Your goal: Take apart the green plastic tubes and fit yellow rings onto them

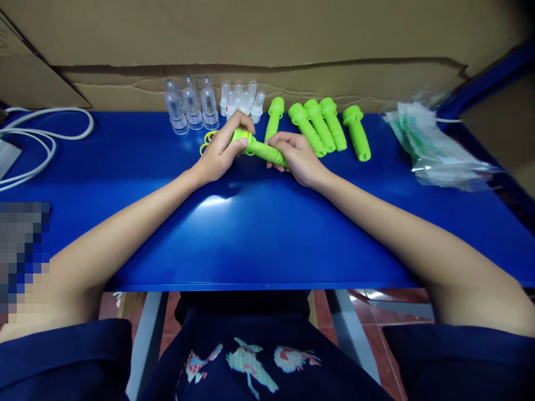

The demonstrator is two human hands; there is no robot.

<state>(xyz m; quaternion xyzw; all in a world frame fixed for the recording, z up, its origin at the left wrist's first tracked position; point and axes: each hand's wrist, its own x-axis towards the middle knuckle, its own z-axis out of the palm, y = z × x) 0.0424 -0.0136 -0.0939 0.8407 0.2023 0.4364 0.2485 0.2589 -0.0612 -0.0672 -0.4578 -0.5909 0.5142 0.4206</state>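
Note:
Both hands hold one lime-green ribbed tube [262, 150] a little above the blue table. My left hand [223, 146] is closed round its wide collar end, where a yellow ring [241, 134] shows. Its narrow end sits in the closed fingers of my right hand [298, 156]. Yellow rings [209, 140] lie just left of my left hand, partly covered by it. Behind my hands stand small clear tubes with white bases [258, 106]. Another green tube [275, 116] lies beyond my right hand.
Several clear capped cylinders [193, 106] stand at the back left. More green tubes [320, 125] lie to the right, one [357, 133] slightly apart. Plastic bags [438, 145] lie at the far right, a white cable [54, 125] at the left. Cardboard [267, 33] walls the back of the blue table [251, 239].

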